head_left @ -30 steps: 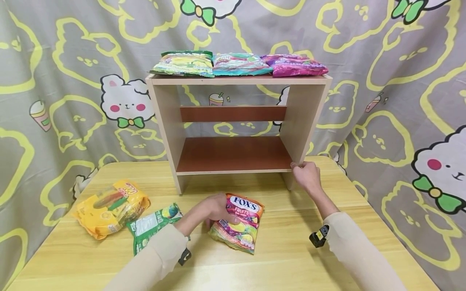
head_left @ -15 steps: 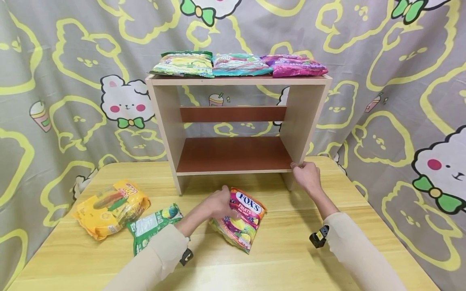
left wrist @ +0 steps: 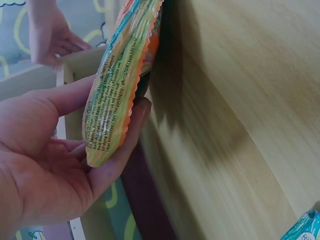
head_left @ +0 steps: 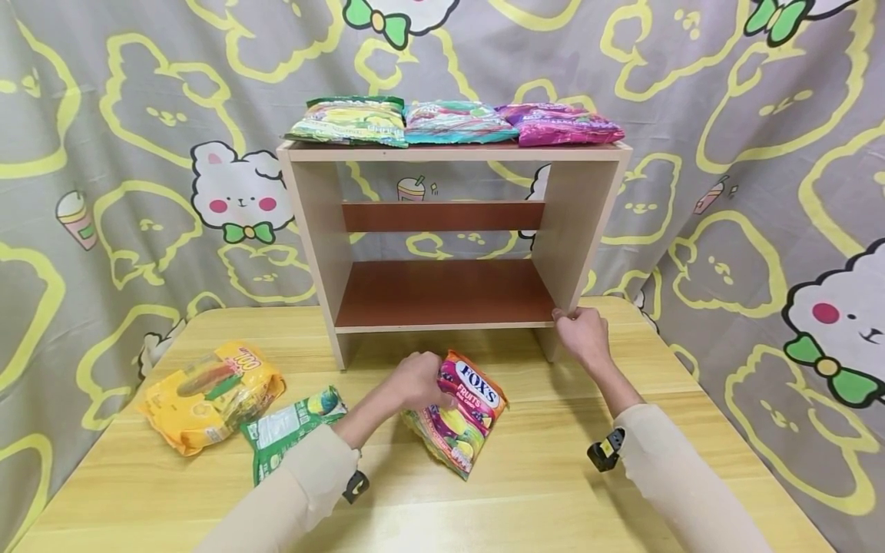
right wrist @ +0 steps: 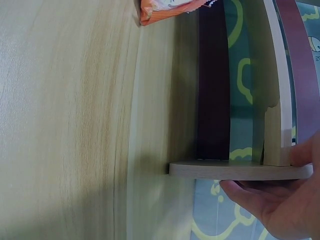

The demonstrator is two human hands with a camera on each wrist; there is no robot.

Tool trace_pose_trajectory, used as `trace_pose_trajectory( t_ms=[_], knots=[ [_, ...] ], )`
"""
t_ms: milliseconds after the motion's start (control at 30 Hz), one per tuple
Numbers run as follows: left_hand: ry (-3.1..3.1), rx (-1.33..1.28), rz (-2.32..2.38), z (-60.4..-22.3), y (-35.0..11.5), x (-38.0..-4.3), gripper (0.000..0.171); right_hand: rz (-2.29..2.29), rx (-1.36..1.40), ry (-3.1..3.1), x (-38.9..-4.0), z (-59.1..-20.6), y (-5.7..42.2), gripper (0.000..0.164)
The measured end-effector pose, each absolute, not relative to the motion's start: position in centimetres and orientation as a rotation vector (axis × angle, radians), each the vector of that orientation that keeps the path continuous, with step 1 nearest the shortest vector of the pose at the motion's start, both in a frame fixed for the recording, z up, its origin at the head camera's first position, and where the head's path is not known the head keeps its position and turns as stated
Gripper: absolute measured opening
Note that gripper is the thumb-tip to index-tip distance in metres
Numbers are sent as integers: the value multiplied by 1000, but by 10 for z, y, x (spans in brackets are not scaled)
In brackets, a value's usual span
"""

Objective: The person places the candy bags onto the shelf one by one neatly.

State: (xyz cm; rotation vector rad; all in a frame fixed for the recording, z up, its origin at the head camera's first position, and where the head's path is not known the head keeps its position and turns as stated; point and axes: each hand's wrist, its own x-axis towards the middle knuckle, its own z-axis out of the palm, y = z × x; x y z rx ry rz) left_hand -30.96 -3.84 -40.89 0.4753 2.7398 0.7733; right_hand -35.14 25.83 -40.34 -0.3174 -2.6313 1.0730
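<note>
A Fox's fruit candy bag (head_left: 470, 415), red and orange, is pinched along its left side between the thumb and fingers of my left hand (head_left: 417, 382). In the left wrist view, the printed edge of the candy bag (left wrist: 117, 95) lies between thumb and fingers, and the bag stands tilted by the table. My right hand (head_left: 583, 332) grips the right side panel of the small wooden shelf (head_left: 442, 326), near its lower board. The right wrist view has that hand (right wrist: 280, 195) with its thumb on one face of the panel and fingers on the other.
On the table (head_left: 539, 491), a yellow candy bag (head_left: 207, 399) and a green candy bag (head_left: 293, 426) lie to the left. Along the shelf top rest a green-yellow bag (head_left: 353, 121), a teal bag (head_left: 459, 123) and a purple bag (head_left: 560, 124). A patterned curtain (head_left: 138, 100) hangs behind.
My left hand has turned the Fox's bag and lifted it a little, moving slightly up and right towards the shelf. The right hand stays on the side panel.
</note>
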Motion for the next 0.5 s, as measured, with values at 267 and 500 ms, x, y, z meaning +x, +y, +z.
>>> trace_pose_trajectory(
  t_ms=[267, 500],
  knots=[
    [2799, 556, 778, -411, -35, -309, 50, 1078, -321, -2635, -351, -403, 258, 46],
    [2827, 586, 808, -413, -34, -307, 53, 1083, -333, -2633, -351, -404, 256, 45]
  ],
)
